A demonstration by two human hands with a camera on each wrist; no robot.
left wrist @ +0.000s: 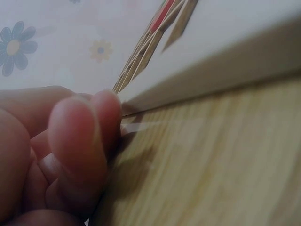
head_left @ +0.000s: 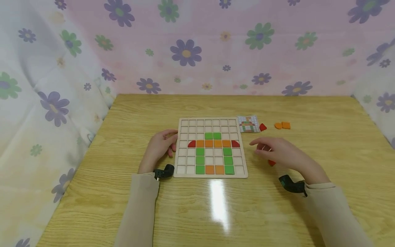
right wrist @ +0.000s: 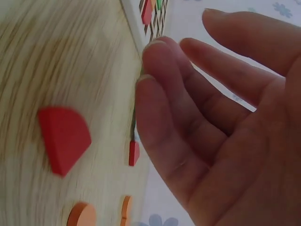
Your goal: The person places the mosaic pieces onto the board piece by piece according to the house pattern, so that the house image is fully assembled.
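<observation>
A square wooden grid board point(head_left: 213, 160) lies on the table, with green, orange and red tiles set in its cells. One red quarter-round tile point(head_left: 192, 144) sits left of an orange row, another red tile point(head_left: 235, 144) at its right end. My left hand point(head_left: 159, 146) is at the board's left edge, fingers loosely bent, gripping nothing. Right of the board hovers my right hand point(head_left: 279, 152), its fingers relaxed and holding nothing. Partly hidden below it in the head view is a loose red quarter-round piece point(right wrist: 66, 140), seen whole in the right wrist view.
A printed pattern card point(head_left: 248, 124) lies by the board's upper right corner, beside a red piece point(head_left: 263, 127). Farther right are an orange round piece point(head_left: 278, 126) and an orange square piece point(head_left: 286, 125). Flowered cloth point(head_left: 186, 53) hangs behind the table.
</observation>
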